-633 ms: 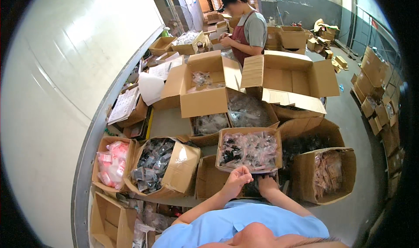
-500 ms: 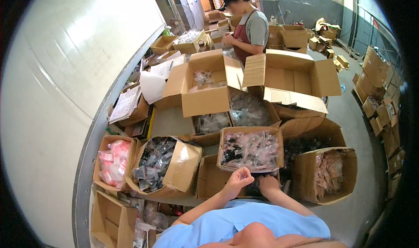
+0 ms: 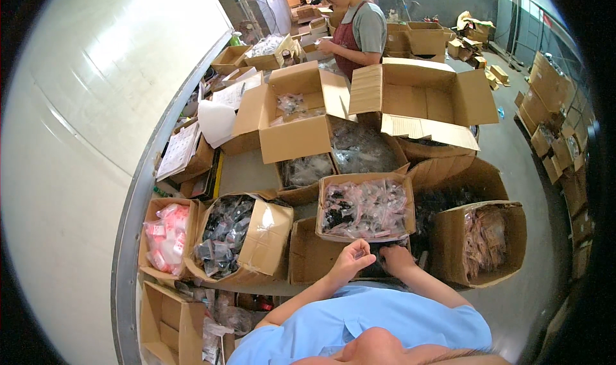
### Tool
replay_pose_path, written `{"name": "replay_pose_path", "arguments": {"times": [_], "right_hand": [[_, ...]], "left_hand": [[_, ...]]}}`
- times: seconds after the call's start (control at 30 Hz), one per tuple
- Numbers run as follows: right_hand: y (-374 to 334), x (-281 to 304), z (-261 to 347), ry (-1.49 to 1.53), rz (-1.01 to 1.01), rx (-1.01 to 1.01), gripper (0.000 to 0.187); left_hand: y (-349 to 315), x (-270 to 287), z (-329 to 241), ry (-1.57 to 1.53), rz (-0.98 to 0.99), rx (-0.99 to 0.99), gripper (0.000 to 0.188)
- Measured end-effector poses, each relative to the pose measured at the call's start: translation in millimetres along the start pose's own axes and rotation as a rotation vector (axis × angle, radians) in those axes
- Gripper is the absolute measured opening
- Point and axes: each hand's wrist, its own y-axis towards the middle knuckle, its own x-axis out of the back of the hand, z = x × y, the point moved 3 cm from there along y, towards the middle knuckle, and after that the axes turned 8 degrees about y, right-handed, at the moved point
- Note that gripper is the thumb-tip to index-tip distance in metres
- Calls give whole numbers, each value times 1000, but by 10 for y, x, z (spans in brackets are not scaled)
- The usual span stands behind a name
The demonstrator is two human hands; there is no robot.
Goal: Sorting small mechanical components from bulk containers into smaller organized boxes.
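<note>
Small clear bags (image 3: 378,208), some with dark pieces inside, are being held in a shallow carton (image 3: 333,237), piled close to its rim. Just in front of that carton, dark contents (image 3: 370,270) too shadowed to be told apart are being partly covered by the right hand (image 3: 396,260); its fingertips are being hidden, so whether anything is being pinched cannot be told. At the carton's near edge, the left hand (image 3: 355,259) is being held raised, thumb and fingers curled toward each other; whether something thin is being gripped between them cannot be told either. If the right hand were lifted carelessly, the carton's near edge could be knocked and bags spilled, because the pile is being contained by so little wall. Pieces could also be dropped or mixed, since the hidden fingertips cannot be watched. Left of the carton, dark grey bags (image 3: 221,236) are being stored in a flapped box (image 3: 266,236); to its right, brownish packets (image 3: 484,243) are being held in a tilted box (image 3: 449,249). Beyond it, a co-worker (image 3: 366,31) is being partly hidden by open cartons (image 3: 296,141).
</note>
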Motion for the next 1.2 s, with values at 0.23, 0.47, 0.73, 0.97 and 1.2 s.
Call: {"name": "replay_pose_path", "arguments": {"times": [0.23, 0.47, 0.73, 0.97, 1.2], "right_hand": [[-139, 197, 10, 195, -187, -286, 19], [-307, 363, -326, 999, -222, -345, 16], [-398, 389, -418, 1824, -22, -472, 28], [-404, 457, -361, 1867, 59, -426, 36], [-397, 492, -346, 1874, 83, -419, 38]], "left_hand": [[-10, 14, 75, 53, 6, -17, 15], [6, -27, 114, 53, 26, -45, 17], [48, -88, 173, 84, 118, 55, 20], [45, -93, 271, 155, 147, 77, 16], [52, -94, 232, 355, 128, 70, 20]]}}
